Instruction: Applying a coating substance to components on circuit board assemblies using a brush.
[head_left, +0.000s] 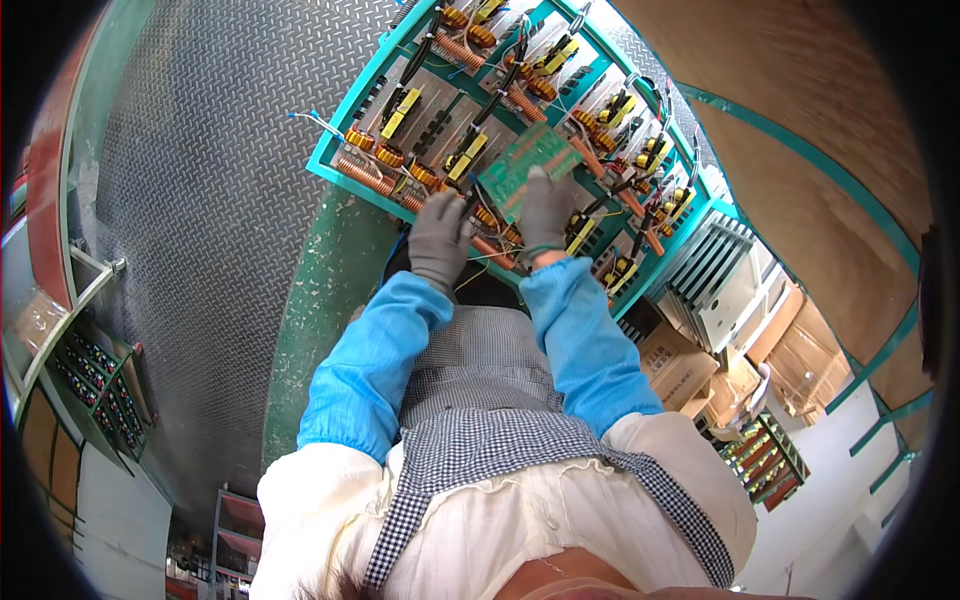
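Observation:
My right hand (548, 208), in a grey glove, holds a green circuit board (512, 172) with the thumb across its top face. The board is tilted over rows of copper coils and yellow-wrapped parts in a teal metal frame (345, 178). My left hand (438, 242), also gloved, is at the frame's near side beside a yellow-wrapped transformer (466, 156) and a ring-shaped copper coil (424, 176). Its fingers are bent and close together; what lies between them, if anything, is hidden. Blue sleeve covers are on both forearms.
More coils, yellow transformers and black cables (505, 85) fill the frame. Loose wires (318, 122) stick out past its left edge. At the left is patterned metal flooring (220, 200). Cardboard boxes (672, 365) and stacked metal parts (715, 270) stand at the right, below a wooden panel (830, 180).

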